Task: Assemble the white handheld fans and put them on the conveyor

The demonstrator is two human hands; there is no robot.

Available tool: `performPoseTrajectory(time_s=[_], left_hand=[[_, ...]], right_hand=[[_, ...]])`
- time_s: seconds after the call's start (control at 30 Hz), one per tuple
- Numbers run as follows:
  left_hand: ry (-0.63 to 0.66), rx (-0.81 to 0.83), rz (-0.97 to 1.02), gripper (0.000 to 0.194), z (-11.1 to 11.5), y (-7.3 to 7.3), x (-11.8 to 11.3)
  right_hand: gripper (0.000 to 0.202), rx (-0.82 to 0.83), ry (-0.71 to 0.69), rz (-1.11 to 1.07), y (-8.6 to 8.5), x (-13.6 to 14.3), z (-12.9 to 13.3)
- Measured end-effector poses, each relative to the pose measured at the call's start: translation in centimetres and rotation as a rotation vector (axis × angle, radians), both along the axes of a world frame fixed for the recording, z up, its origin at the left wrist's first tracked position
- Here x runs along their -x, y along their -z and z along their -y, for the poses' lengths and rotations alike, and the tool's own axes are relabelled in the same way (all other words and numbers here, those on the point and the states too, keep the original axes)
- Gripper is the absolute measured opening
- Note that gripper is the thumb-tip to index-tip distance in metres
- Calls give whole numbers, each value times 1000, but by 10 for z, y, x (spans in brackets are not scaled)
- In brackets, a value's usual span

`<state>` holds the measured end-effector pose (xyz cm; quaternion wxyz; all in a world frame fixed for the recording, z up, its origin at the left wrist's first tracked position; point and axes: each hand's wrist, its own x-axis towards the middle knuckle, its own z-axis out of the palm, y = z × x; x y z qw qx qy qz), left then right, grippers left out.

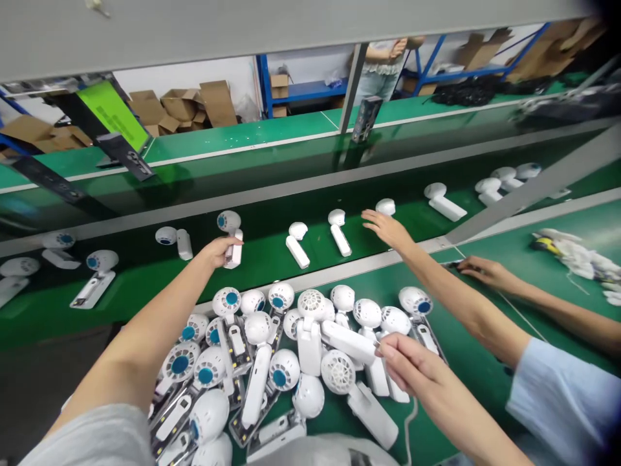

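My left hand (224, 251) is closed around the handle of a white handheld fan (229, 221) over the green belt; the fan's round head has a blue centre. Below, a pile of white fans (284, 370) covers the near table, some with blue centres and some in clear trays. My right hand (405, 362) is pinched at the right end of a white fan handle (348, 342) lying across the pile. A tiny thin thing shows at its fingertips, too small to make out. Under that hand hangs a pale cable (408, 430).
More fans lie spaced along the belt (262, 255). A co-worker's hand (385, 228) reaches over it from the right; another hand (488, 272) rests on the right table. A grey post (543, 184) slants there, near a bundle of gloves (577, 255). Dark boxes stand beyond.
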<state>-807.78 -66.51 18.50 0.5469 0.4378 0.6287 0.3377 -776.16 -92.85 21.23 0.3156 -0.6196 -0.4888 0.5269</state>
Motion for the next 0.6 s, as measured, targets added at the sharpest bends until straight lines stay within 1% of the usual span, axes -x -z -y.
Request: performPoseTrajectory(time_s=[0.07,0.13,0.17,0.27,0.33,0.43,0.5,0.6], left_hand=[[60,31,77,22,28,-15,-21],[125,36,220,30,66,-28,-49],[158,46,323,32,87,-33,-64],[236,147,593,26,148,-43,-106],[268,214,659,19,179,-46,-126],[317,250,673,15,208,-49,-141],[341,249,666,19,219,-52,-146],[369,232,653,27,228,-57,-149]], right_hand=[[32,-42,-19,18,-6,5,3],[29,-88,-47,26,-13,12,6],[27,-120,-59,28,-16,15,8],[24,-215,-88,22,-25,23,15],[23,-264,-93,6,-28,26,20],[22,-330,-94,-6,-30,28,29],[23,-360,-102,-3,-31,28,35],[25,-366,-105,14,-31,26,42]])
